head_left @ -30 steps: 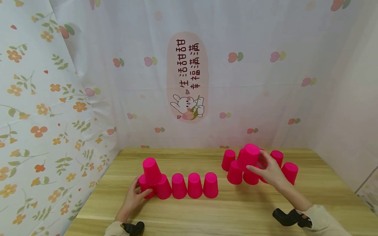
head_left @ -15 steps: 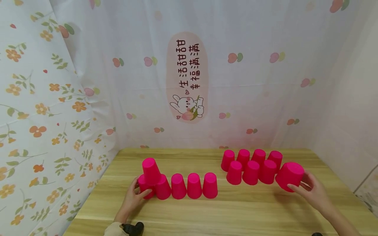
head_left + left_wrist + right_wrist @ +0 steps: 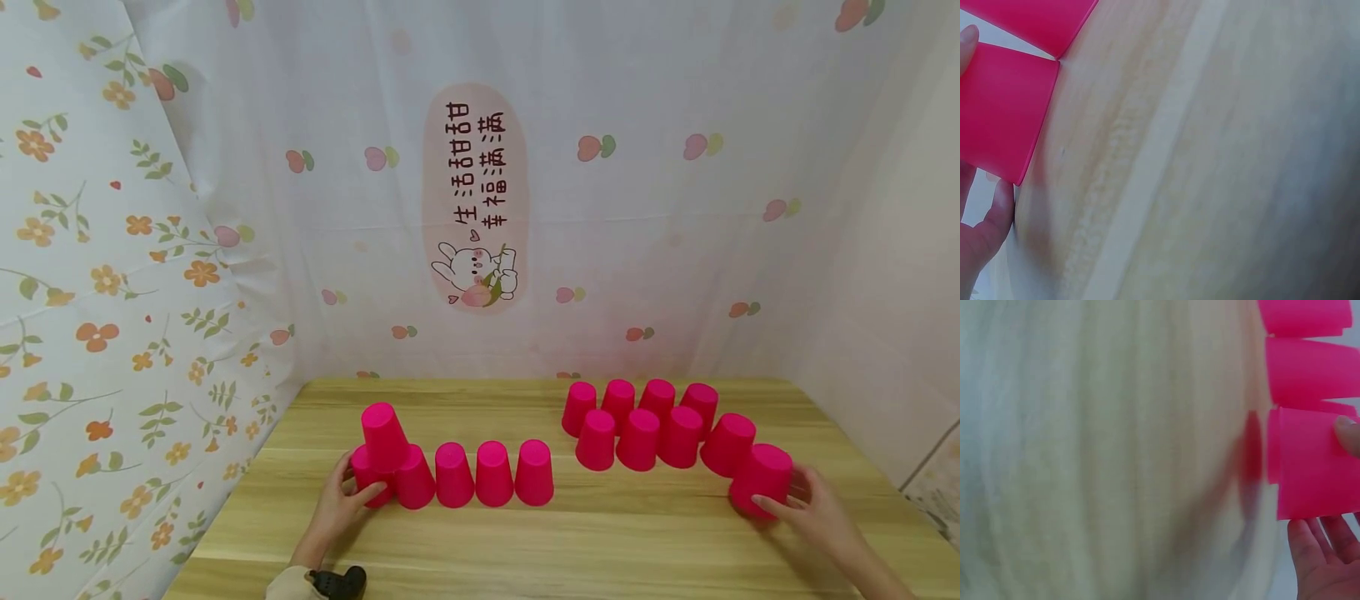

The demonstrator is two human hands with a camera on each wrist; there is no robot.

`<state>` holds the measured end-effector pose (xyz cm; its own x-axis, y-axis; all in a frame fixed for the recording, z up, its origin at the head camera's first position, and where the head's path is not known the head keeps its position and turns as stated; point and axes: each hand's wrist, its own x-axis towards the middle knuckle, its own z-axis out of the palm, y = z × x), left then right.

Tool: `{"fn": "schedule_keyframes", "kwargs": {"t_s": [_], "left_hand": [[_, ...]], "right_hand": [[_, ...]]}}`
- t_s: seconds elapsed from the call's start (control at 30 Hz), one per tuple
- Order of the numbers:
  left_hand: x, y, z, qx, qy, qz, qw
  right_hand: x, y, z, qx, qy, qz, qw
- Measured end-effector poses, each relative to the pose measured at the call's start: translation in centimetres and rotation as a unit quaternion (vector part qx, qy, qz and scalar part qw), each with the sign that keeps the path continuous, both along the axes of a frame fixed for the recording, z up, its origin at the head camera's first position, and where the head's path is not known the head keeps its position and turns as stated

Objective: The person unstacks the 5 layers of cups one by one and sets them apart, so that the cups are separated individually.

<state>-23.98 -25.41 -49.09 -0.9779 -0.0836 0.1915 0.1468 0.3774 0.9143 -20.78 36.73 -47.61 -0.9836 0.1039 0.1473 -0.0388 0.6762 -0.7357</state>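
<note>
two printed cloths take up most of the room in sight: a pale back cloth [image 3: 637, 208] with small fruit, hung beyond the far edge, and a flowered cloth [image 3: 67, 275] slanting along the left. a tall pink panel [image 3: 477, 196] on the back cloth carries writing and a rabbit. below lies the worktop [image 3: 495, 554], wood-grained in yellowish and paler bands.

on it, the left row [image 3: 493, 475] has five pink cups side by side, closed ends up, with a top cup [image 3: 385, 437] straddling the two leftmost. farther right stand two more lines, a far line [image 3: 619, 407] of four and a near line [image 3: 638, 442] of four, this one bending nearer at its right end.

the step in hand looks like standing one cup at that end. the right hand [image 3: 813, 508] has the held cup [image 3: 761, 481] there, overlapping its neighbour in the head view; whether the two touch, or the rim meets the worktop, i cannot tell. the next move would call for bringing the rim flat without nudging that neighbour, then loosening the grip.

the left hand [image 3: 337, 504] holds the leftmost cup [image 3: 367, 483], under the top cup; a jolt there could unsettle the one above.

smallest, the fingers: the right ones [image 3: 1307, 547] are clamped round the held cup, thumb opposite; the left ones [image 3: 1002, 206] are curled round the leftmost cup in the same way.
</note>
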Motion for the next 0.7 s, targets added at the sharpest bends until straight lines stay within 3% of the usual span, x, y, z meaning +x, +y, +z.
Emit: {"fn": "schedule_keyframes", "kwargs": {"t_s": [0.1,0.2,0.7], "left_hand": [[0.0,0.0,0.0,-0.003,0.0,0.001,1.0],[0.0,0.0,0.0,-0.005,0.005,0.001,1.0],[0.1,0.1,-0.1,-0.006,0.014,0.003,0.9999]], "right_hand": [[-0.1,0.4,-0.7,0.002,-0.042,-0.004,0.999],[-0.1,0.6,-1.2,-0.003,-0.056,-0.009,0.998],[-0.7,0.7,-1.2,-0.021,-0.064,0.006,0.998]]}}
